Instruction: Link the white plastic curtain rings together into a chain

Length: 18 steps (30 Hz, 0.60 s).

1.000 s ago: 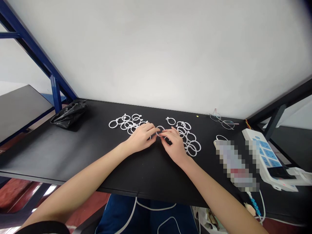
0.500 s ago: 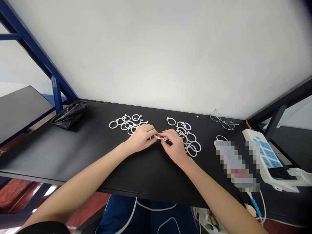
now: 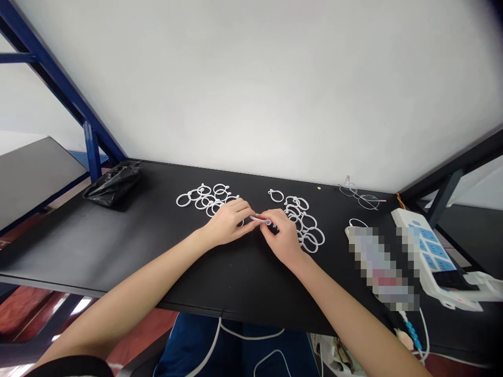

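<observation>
Between my two hands is a white curtain ring [image 3: 259, 219] with a small eyelet, held just above the black table. My left hand [image 3: 229, 222] pinches its left side between thumb and fingers. On its right side, near the eyelet, my right hand [image 3: 282, 233] closes with thumb and fingertips. Part of the ring is hidden behind the fingers. Beyond my left hand lies a loose pile of similar white rings [image 3: 203, 201]. A second pile of white rings [image 3: 309, 222] spreads beside my right hand, partly covered by it. One single ring [image 3: 276, 196] lies at that pile's far edge.
A black plastic bag [image 3: 113, 184] rests at the table's left end. Eyeglasses [image 3: 368, 201] lie at the back right. Nearer on the right are a pixelated phone [image 3: 383, 267] with a cable and a white power strip [image 3: 428, 251]. A wall [image 3: 251, 104] rises behind the table [image 3: 157, 209].
The ring between my hands has tilted slightly, and its eyelet sits a little higher. Both hands keep nearly the same place. The piles look unchanged.
</observation>
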Each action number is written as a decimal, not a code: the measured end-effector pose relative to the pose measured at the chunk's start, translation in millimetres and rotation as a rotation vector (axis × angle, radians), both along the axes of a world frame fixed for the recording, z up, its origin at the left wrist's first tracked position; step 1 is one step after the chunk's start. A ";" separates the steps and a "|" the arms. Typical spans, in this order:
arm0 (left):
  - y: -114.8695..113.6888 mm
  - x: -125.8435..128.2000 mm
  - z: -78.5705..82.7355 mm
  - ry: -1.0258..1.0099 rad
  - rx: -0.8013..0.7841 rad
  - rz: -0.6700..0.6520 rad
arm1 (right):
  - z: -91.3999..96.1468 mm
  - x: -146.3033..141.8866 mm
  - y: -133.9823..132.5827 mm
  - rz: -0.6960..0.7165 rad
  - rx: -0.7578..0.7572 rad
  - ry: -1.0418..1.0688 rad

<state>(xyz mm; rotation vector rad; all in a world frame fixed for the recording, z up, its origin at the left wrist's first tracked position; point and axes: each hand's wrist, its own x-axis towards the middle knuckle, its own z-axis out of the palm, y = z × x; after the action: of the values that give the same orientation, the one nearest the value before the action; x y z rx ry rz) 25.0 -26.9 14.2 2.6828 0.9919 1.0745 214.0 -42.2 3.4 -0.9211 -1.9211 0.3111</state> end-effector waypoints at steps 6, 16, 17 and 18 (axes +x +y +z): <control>0.9 -0.2 -0.9 -0.009 0.022 0.032 | 0.8 -0.8 -0.3 0.004 0.001 0.019; 0.4 0.3 -1.5 -0.045 0.065 0.030 | 4.9 -0.5 -2.8 0.010 -0.043 0.041; 0.5 0.4 -1.7 -0.048 0.074 0.034 | 4.9 -0.5 -3.0 0.010 -0.046 0.045; 0.7 0.5 -1.9 -0.049 0.083 0.036 | 4.7 -0.5 -3.2 0.006 -0.049 0.048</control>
<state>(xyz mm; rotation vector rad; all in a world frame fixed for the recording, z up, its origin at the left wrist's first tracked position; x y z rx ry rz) 25.5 -26.3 12.3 2.6984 1.0128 1.2085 213.5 -45.4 8.1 -0.9322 -1.8800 0.3815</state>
